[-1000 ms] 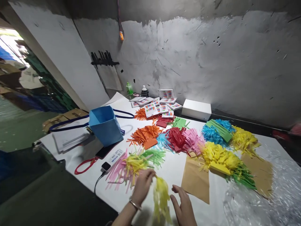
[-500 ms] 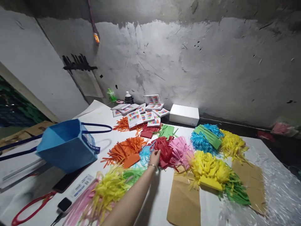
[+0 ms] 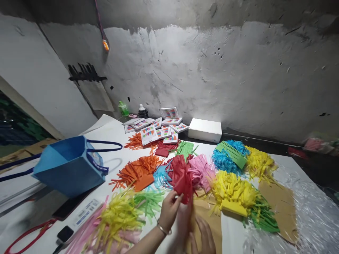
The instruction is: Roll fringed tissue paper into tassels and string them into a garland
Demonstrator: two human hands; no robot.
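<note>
Left hand [image 3: 169, 211]: fingers pinched shut on the uncut edge of a red fringed paper piece [image 3: 183, 181], so the strips hang loose above the counter [image 3: 111, 132].
Right hand [image 3: 202, 234]: just below the red piece, fingers spread and open, holding nothing; partly blurred and cut off by the lower frame edge.
Brown paper sheet [image 3: 214, 220]: flat beneath both hands.
Yellow fringe pile [image 3: 234, 190]: beside the right fingers.
Green fringe pile [image 3: 148, 201]: beside the left fingers.

bare forearms, no sleeves, thin metal bangle [image 3: 163, 230] on left wrist, right hand [image 3: 203, 237] unadorned
</note>
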